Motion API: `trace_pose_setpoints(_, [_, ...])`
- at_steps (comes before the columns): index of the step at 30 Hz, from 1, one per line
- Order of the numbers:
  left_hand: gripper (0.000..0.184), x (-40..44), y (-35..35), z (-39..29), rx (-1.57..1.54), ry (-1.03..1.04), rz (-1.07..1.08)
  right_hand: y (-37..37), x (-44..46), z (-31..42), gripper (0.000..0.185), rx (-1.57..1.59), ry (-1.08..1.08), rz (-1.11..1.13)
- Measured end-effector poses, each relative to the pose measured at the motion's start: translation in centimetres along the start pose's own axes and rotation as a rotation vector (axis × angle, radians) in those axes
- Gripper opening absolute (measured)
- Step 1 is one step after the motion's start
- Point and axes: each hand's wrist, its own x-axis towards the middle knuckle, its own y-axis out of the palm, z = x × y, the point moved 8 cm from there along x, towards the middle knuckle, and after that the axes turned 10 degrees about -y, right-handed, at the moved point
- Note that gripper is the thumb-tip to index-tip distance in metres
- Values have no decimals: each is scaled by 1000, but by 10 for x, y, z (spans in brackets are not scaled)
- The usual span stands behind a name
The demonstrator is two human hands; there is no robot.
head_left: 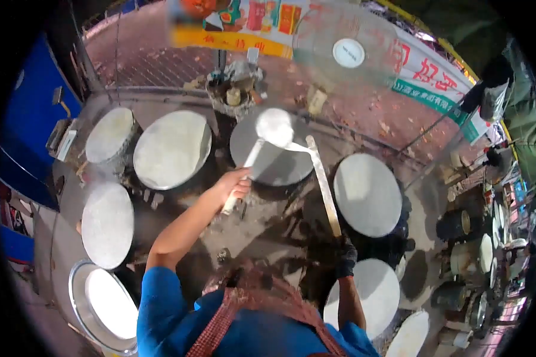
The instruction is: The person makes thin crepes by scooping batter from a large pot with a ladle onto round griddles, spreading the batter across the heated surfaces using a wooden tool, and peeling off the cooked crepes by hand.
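My left hand, bare, is closed around a pale flat stick whose upper end meets the ladle's bowl. My right hand, in a dark glove, grips the lower end of a long-handled ladle. White batter covers the ladle's bowl, so the far end of the stick is hard to make out. Both tools come together above a dark grey round griddle straight ahead of me.
Several round griddles with pale tops ring me, among them one at left and one at right. A metal basin of white liquid stands at lower left. Behind the griddles are a wire fence and a printed banner.
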Motion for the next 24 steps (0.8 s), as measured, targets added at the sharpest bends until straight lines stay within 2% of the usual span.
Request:
trace_pose_setpoints(1, [12,23,-1,-15,23,-26,-121,4,32,12,22,-127,-77,9])
trace_pose_setpoints(3, [22,69,-2,-47,241,75,-284,45,72,29,27,-315,-247,115])
trace_pose_setpoints(5, [34,114,-5,-63,354,152,-377,89,95,11,31,-447,-310,156])
trace_pose_setpoints(6, [42,153,-23,-68,294,139,-327,118,106,-22,33,-482,-295,148])
trace_pose_setpoints(7, [48,186,-58,-82,508,164,-492,136,108,-41,35,-518,-270,150])
trace_pose_setpoints(8, [55,205,-83,-94,719,189,-650,132,110,-36,33,-521,-74,245])
trace_pose_setpoints(10, [61,174,-79,-125,1322,442,-1022,110,129,11,27,-509,296,425])
trace_pose_setpoints(11, [64,155,-67,-139,1619,581,-1208,116,131,2,24,-38,301,221])
trace_pose_setpoints(12, [64,147,-64,-145,1660,542,-1187,119,123,-23,21,422,295,16])
trace_pose_setpoints(14, [65,139,-59,-152,1732,460,-1142,140,130,-71,17,678,255,-164])
trace_pose_setpoints(15, [67,154,-67,-156,1688,569,-1089,164,137,-83,17,491,228,-131])
trace_pose_setpoints(17, [68,146,-41,-168,1543,618,-1045,200,149,-94,17,160,186,-88])
trace_pose_setpoints(18, [69,136,-27,-179,1490,646,-1023,196,152,-92,17,94,212,-35])
trace_pose_setpoints(19, [69,121,-13,-193,1351,832,-944,190,154,-85,17,55,249,24])
trace_pose_setpoints(20, [68,103,-4,-206,1207,1003,-853,188,155,-84,18,55,286,69])
trace_pose_setpoints(21, [67,87,-4,-217,1142,985,-843,191,154,-86,18,104,334,94])
trace_pose_setpoints(22, [66,69,2,-219,1051,1008,-717,203,156,-88,19,200,394,82])
trace_pose_setpoints(24, [65,56,-21,-205,1014,896,-586,242,164,-69,21,445,575,-61])
